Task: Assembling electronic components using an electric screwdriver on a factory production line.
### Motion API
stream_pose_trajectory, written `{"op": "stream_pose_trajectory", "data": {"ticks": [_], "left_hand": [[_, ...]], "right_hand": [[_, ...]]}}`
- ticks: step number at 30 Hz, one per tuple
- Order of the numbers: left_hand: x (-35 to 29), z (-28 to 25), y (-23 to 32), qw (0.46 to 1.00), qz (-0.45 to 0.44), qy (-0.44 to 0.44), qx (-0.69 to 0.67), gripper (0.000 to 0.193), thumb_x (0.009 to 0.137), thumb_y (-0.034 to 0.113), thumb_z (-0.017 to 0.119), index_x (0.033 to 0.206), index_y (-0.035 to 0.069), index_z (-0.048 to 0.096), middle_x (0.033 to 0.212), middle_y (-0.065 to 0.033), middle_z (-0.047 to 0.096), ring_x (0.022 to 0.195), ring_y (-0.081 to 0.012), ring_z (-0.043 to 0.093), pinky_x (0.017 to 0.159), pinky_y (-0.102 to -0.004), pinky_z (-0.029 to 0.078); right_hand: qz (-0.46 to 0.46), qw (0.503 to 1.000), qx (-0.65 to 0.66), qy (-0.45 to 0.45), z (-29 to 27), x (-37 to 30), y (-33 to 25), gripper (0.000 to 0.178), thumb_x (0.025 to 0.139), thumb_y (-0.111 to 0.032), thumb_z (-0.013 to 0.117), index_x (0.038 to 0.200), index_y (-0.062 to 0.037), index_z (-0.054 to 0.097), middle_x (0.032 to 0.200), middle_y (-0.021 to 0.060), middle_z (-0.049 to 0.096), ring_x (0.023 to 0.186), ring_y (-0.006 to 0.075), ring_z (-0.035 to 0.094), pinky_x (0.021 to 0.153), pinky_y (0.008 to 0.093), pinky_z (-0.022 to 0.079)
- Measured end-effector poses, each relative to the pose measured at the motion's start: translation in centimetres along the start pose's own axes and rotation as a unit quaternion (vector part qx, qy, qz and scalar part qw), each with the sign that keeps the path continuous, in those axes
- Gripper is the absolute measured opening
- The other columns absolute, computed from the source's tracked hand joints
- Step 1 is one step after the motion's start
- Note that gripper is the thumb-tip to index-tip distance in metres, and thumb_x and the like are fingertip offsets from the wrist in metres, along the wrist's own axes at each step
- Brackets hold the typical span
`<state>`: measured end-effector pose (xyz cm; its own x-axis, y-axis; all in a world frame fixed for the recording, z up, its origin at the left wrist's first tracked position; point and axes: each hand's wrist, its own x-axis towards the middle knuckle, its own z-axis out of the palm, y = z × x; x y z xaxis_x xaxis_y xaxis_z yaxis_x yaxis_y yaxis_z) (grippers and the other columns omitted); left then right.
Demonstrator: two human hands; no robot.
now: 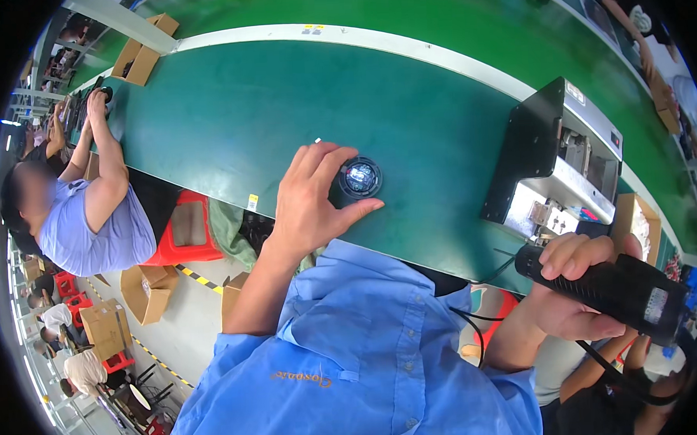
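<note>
The small round black part with a glossy centre (360,177) lies on the green surface (228,122), left hand (310,200) cupping its nine-o'clock rim — probably light, rigid (glossy face may scuff), best held by the rim — while the right hand (573,289) clenches a black handheld tool (612,290).

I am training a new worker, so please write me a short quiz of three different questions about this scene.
1. True or false: the left hand grips the round black part on the green belt.
2. What does the right hand hold?
A. black corded tool
B. cardboard box
C. red stool
3. Fill in: the metal machine stands to the ____ of the round part.

Key: 1 true; 2 A; 3 right.
</note>
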<state>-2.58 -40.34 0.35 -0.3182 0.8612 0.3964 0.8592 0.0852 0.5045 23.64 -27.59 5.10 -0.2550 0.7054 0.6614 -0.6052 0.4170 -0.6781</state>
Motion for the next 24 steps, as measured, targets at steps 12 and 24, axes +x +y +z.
{"op": "stream_pose_trajectory", "data": {"ticks": [12,24], "left_hand": [[1.0,-0.3,0.4,0.99,0.05,-0.025,-0.126,0.056,0.059,0.004,0.081,0.112,0.004,0.061,0.115,-0.0118,0.059,0.106,-0.0292,0.056,0.09,-0.0381,0.047],[1.4,-1.4,-0.1,0.992,0.054,-0.014,-0.111,0.056,0.062,0.002,0.077,0.115,0.003,0.059,0.118,-0.0146,0.06,0.11,-0.0305,0.057,0.091,-0.0387,0.048]], "right_hand": [[0.026,0.997,-0.022,0.07,0.4,-0.3,0.0,0.096,0.082,-0.07,0.051,0.14,0.0006,0.022,0.075,0.0109,0.052,0.051,0.0199,0.051,0.051,0.0335,0.045],[0.025,0.995,-0.023,0.093,0.9,0.1,0.8,0.097,0.082,-0.07,0.051,0.138,0.0041,0.022,0.073,0.0108,0.051,0.052,0.0202,0.051,0.048,0.0319,0.045]]}}
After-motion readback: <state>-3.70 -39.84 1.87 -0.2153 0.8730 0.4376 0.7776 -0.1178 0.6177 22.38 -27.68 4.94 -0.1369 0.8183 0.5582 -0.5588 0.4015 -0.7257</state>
